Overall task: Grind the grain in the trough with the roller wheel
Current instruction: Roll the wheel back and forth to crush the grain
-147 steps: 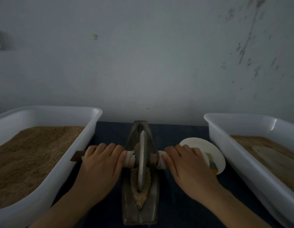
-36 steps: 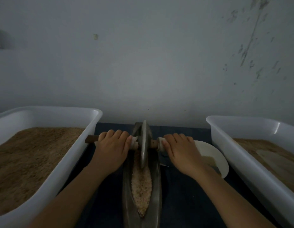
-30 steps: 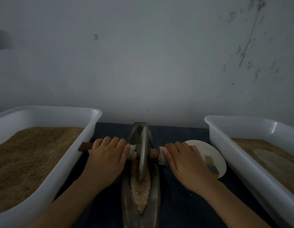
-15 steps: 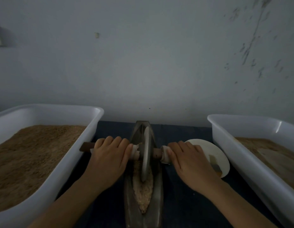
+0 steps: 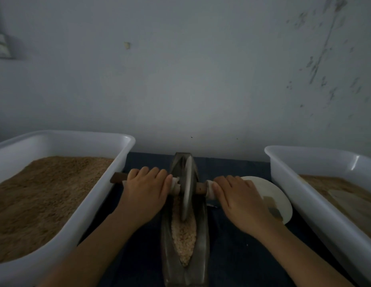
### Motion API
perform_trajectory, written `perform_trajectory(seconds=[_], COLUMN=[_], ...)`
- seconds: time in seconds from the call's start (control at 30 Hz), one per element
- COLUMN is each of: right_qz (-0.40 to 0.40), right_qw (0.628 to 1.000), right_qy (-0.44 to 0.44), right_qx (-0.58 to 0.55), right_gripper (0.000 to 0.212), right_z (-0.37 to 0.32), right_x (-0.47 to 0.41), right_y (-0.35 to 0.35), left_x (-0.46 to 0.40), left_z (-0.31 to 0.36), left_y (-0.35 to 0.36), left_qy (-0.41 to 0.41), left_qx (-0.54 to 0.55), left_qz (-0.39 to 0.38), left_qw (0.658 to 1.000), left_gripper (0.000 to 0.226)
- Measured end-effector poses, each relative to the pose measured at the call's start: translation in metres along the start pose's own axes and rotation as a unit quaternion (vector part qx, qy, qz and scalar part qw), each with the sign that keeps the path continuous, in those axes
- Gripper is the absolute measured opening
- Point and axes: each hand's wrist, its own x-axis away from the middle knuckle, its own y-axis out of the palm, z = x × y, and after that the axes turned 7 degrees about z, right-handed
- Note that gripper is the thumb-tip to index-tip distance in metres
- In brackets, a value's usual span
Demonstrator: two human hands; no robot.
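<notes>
A narrow boat-shaped metal trough (image 5: 202, 253) lies lengthwise on the dark cloth, with pale crushed grain (image 5: 183, 233) along its groove. A grey metal roller wheel (image 5: 187, 187) stands upright in the trough's far half. A wooden axle (image 5: 116, 177) runs through the wheel, wrapped in white cloth on both sides. My left hand (image 5: 146, 193) grips the axle left of the wheel. My right hand (image 5: 240, 199) lies over the axle on the right, fingers curled over it.
A large white tub (image 5: 93, 208) of brown grain stands at the left. Another white tub (image 5: 300, 199) with brown meal stands at the right. A white dish (image 5: 269, 195) with a scraper in it lies between the trough and the right tub. A grey wall rises close behind.
The wheel rolled from the trough's far end toward me a second ago, and has since rolled back toward the far half. Both hands stayed on the axle throughout.
</notes>
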Motion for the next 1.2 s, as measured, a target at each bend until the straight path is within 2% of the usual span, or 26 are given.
perform_trajectory(seconds=[0.2, 0.33, 0.47, 0.67, 0.77, 0.9, 1.07, 1.2], right_qz=[-0.001, 0.001, 0.002, 0.026, 0.038, 0.022, -0.001, 0.009], right_qw=[1.0, 0.999, 1.0, 1.0, 0.999, 0.999, 1.0, 1.0], right_qy=[-0.011, -0.022, -0.013, 0.007, 0.017, 0.022, 0.007, 0.003], right_qx=[0.027, 0.045, 0.023, 0.014, 0.024, 0.032, 0.021, 0.021], right_gripper=[0.057, 0.057, 0.057, 0.05, 0.041, 0.039, 0.04, 0.05], right_z=[-0.016, -0.02, -0.015, 0.0, 0.005, 0.008, 0.002, -0.011], right_x=[0.029, 0.033, 0.025, -0.006, -0.02, -0.028, -0.008, 0.018], right_y=[-0.025, -0.032, -0.023, 0.004, 0.013, 0.013, 0.002, -0.014], left_x=[0.026, 0.031, 0.023, -0.002, -0.013, -0.019, -0.002, 0.018], left_z=[0.006, 0.006, 0.007, 0.001, -0.003, -0.005, 0.001, 0.007], left_y=[-0.02, -0.024, -0.018, 0.003, 0.013, 0.015, 0.005, -0.008], left_qy=[0.03, 0.043, 0.033, -0.006, -0.01, -0.015, -0.004, 0.011], left_qx=[-0.001, 0.001, 0.001, -0.014, -0.006, -0.011, 0.006, 0.012], left_qz=[0.071, 0.083, 0.077, 0.006, 0.011, 0.003, 0.032, 0.075], left_qw=[0.997, 0.996, 0.997, 1.0, 1.0, 1.0, 0.999, 0.997], left_gripper=[0.04, 0.038, 0.041, 0.058, 0.062, 0.063, 0.048, 0.038])
